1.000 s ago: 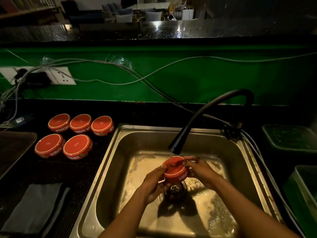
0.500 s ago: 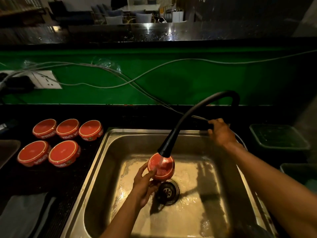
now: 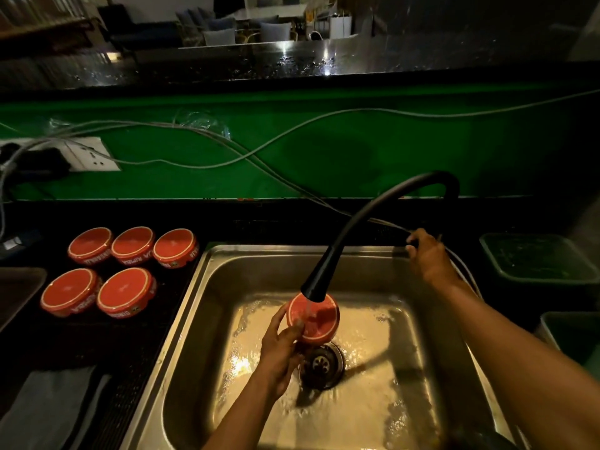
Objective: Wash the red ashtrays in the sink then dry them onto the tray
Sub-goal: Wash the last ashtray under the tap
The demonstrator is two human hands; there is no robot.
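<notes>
While water runs from the faucet [image 3: 316,282], the left hand [image 3: 281,352] grips 1 red ashtray [image 3: 314,318] over the sink [image 3: 201,306]; the right hand [image 3: 428,258] reaches the faucet base, its grip unclear.

A round red ashtray with a pale rim [image 3: 314,319] was tilted under the tap, over the wet steel sink [image 3: 207,280]. Five matching red ashtrays [image 3: 126,293] sat upside down on the dark counter left of it.

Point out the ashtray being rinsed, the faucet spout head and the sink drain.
held red ashtray [image 3: 316,319], head view, on its wet red face.
black faucet spout head [image 3: 317,283], head view, on its flared lower end.
sink drain [image 3: 322,365], head view, on the metal strainer.
</notes>
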